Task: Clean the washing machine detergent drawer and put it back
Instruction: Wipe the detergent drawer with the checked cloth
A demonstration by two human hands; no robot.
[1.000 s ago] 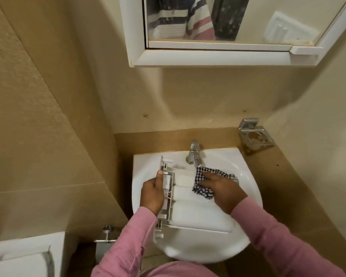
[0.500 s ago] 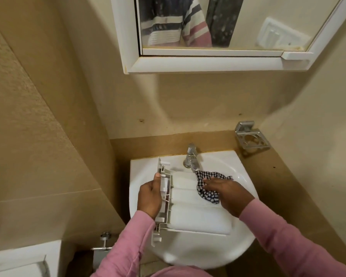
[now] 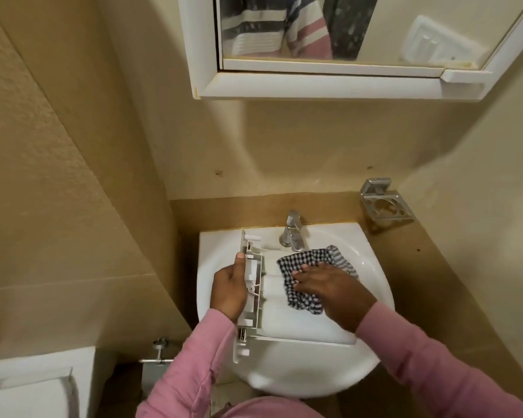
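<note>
currently i hold the detergent drawer across the sink, lying lengthwise over the bowl just in front of the tap. the left hand curls round its front panel edge, thumb up along the plastic. the right hand lies flat, fingers nearly straight, and presses a checked cloth onto the far half of the drawer.

my worry is the grip. the drawer seems steadied by that one hand at one end, so a hard push from the wiping hand could lever it loose and drop it into the bowl. wet plastic would make that slip easier. the thin clips on the front panel look easy to snap if it knocks the porcelain. i also judge a flat palm won't reach into corners, so residue may remain.
</note>
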